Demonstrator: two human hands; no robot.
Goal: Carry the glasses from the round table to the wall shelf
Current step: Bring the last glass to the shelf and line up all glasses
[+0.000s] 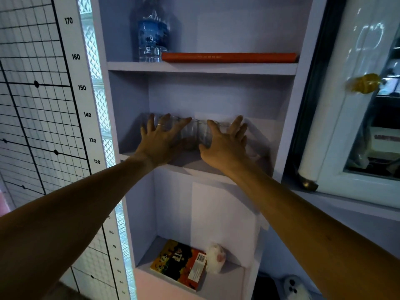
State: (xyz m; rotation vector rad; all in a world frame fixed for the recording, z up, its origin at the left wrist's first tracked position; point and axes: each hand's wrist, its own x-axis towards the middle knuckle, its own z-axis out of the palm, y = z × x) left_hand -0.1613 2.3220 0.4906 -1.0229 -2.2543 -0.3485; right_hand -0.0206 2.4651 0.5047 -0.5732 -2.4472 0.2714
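Glasses (192,133) stand in a row along the middle board of the wall shelf (194,164), set back from its front edge, as a person reaches in with both arms. The left hand (161,140) is spread wide, fingers splayed over the glasses toward the shelf's left end; it appears to grip nothing, though whether its fingertips touch a rim cannot be told. The right hand (225,140) is likewise open, thumb near the glass at the centre, fingers fanned toward the right end.

By this look, the placing step is in hand: the glasses are down and the hands are either letting go or nudging the row into line. The next move likely calls for drawing both hands straight back without clipping a rim, since the glasses stand close together.

Much is hard to read. Clear glass in dim shade blurs into the back wall, and the hands cover several, so their count is uncertain. The round table is out of view. On the board above stand a water bottle (152,35) and a flat orange book (229,57); a paperback (179,264) lies on the bottom board.
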